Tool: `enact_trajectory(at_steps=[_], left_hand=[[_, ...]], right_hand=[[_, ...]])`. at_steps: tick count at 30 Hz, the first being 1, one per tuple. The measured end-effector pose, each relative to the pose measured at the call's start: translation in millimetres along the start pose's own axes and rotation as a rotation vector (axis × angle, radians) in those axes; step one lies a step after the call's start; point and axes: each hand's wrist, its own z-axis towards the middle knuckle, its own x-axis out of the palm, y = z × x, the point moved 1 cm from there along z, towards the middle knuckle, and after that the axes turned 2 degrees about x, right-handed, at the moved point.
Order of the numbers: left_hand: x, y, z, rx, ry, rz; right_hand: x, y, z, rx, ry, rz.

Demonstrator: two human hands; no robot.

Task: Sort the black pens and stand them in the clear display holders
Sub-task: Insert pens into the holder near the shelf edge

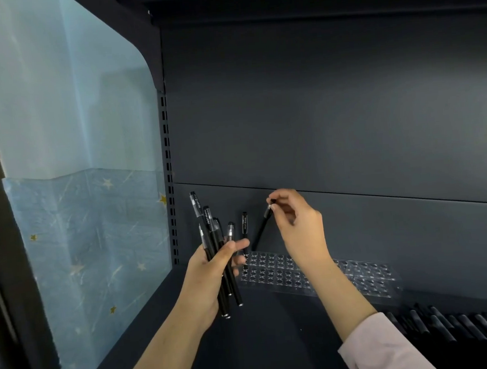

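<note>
My left hand [211, 277] grips a bundle of several black pens [211, 239], caps pointing up, just left of a clear display holder [272, 272] with many round holes. One black pen [245, 230] stands upright in the holder's far-left corner. My right hand [298, 223] pinches the top end of another black pen [261, 226], which slants down to the left with its lower tip close above the holder's back row. A second clear holder [372, 279] lies to the right with its holes bare.
The holders sit on a dark shelf [278, 341] against a dark back panel [333, 119]. A row of more black pens [457, 327] lies at the lower right. A clear side panel [75, 168] closes the shelf on the left.
</note>
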Motion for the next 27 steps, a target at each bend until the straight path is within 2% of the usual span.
enact_trajectory(at_steps=[6, 10, 15, 23, 27], left_hand=[[-1, 1, 1, -0.047, -0.075, -0.095], [-2, 0, -1, -0.051, -0.079, -0.052], [1, -1, -3, -0.021, -0.041, -0.002], [2, 1, -1, -0.052, -0.055, -0.083], [1, 0, -3, -0.064, -0.038, -0.079]], right_hand=[[4, 0, 4, -0.016, -0.017, -0.017], [6, -3, 6, -0.017, -0.017, -0.045], [13, -15, 1, 0.013, 0.143, -0.178], [10, -12, 2, 0.025, 0.206, -0.143], [11, -16, 2, -0.056, 0.272, -0.269]])
